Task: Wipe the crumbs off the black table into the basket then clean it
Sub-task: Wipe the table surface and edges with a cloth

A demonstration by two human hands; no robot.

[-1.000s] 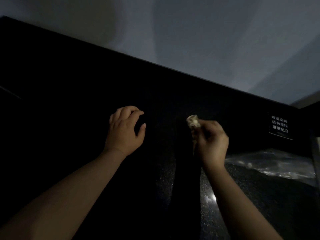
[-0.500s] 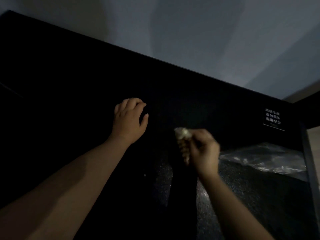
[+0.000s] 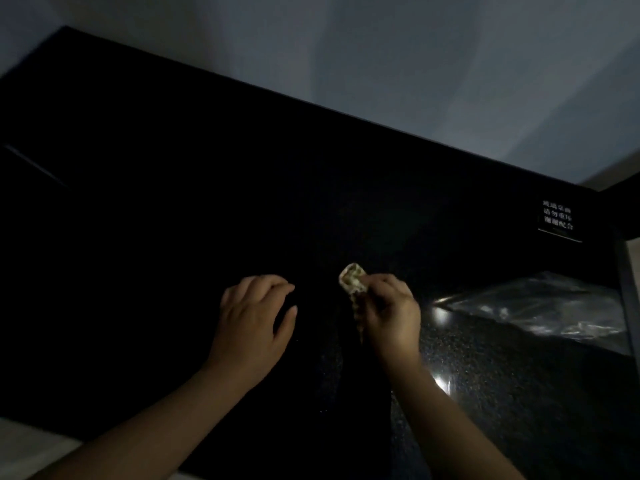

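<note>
The black table (image 3: 173, 209) fills most of the dim view. My right hand (image 3: 389, 317) grips a small pale cone-shaped piece (image 3: 353, 284) with a speckled top, held just above the table near its middle. My left hand (image 3: 254, 320) rests beside it on the table with fingers curled down and nothing visible in it. A few tiny pale crumbs (image 3: 323, 408) dot the surface below the hands. No basket is in view.
A crumpled clear plastic bag (image 3: 540, 310) lies on the speckled dark surface at the right. A small sign with white characters (image 3: 558, 220) stands at the back right. A pale wall (image 3: 381, 57) runs behind the table.
My right hand with the pale piece dipped left and down, then rose again near my left hand. The view shifted, so both hands now sit lower in frame.
</note>
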